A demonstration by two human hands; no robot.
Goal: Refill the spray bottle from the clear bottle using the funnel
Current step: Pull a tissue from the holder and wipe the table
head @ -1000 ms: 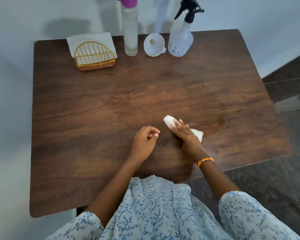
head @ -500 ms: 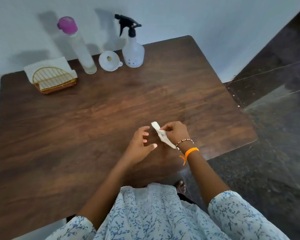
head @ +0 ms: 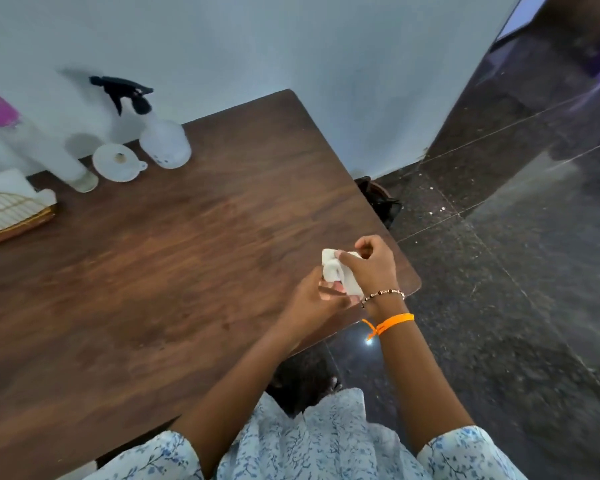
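The white spray bottle (head: pixel 165 143) with a black trigger head stands at the table's back edge by the wall. Left of it the white funnel (head: pixel 118 162) rests wide end up. Further left stands the tall clear bottle (head: pixel 54 155) with a pink cap. Both hands are over the table's near right corner, far from these. My right hand (head: pixel 369 263) pinches a crumpled white tissue (head: pixel 336 270). My left hand (head: pixel 317 299) grips the tissue's lower part from below.
A wicker napkin holder (head: pixel 13 211) with white napkins sits at the far left of the brown wooden table (head: pixel 153 271). Dark polished floor lies to the right. A dark object (head: pixel 378 199) sits on the floor beside the table's right edge.
My right hand lifted the tissue off the tabletop, and my left hand joined it on the tissue. The view swung to the right, so the bottles now appear at the far left.
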